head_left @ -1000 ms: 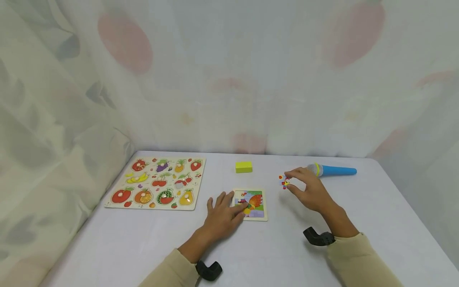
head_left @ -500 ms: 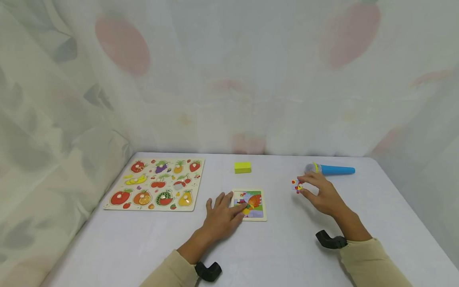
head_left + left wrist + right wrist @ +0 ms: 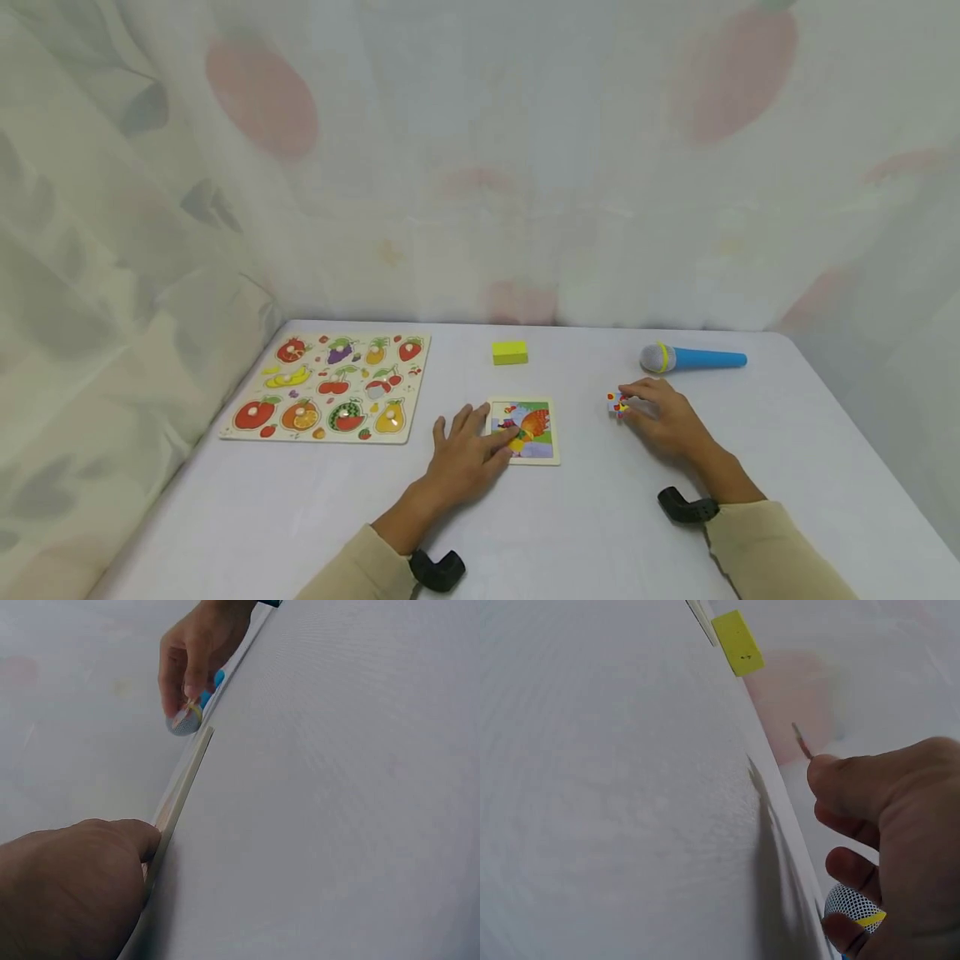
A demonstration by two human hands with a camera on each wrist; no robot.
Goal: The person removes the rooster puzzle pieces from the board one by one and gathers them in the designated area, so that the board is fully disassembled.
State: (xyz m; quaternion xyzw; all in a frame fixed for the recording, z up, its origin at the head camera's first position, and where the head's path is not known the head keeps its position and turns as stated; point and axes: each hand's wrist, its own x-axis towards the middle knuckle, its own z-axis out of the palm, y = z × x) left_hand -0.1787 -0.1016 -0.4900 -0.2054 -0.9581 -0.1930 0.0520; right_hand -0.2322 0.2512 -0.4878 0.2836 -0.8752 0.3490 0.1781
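My left hand [image 3: 465,458] rests on the left side of a small square picture puzzle [image 3: 536,425] with a pale frame, its fingers spread and partly covering the bright picture. The puzzle's frame shows edge-on in the left wrist view, beside my left thumb. To the right of it, my right hand [image 3: 667,421] pinches a small colourful puzzle piece [image 3: 615,405] between thumb and fingertips. The right wrist view shows that thin piece [image 3: 801,740] edge-on, held above the table, with the other fingers loosely bent below.
A fruit peg-puzzle board [image 3: 322,387] lies at the left. Behind the small puzzle sits a yellow block [image 3: 510,352]. A toy microphone [image 3: 701,359] with a blue handle lies beyond my right hand. Patterned cloth [image 3: 480,167] hangs behind the white table [image 3: 300,517].
My right hand has moved to the right with the puzzle piece, then come nearer to me and lower, uncovering the microphone's head. My left hand has stayed on the puzzle.
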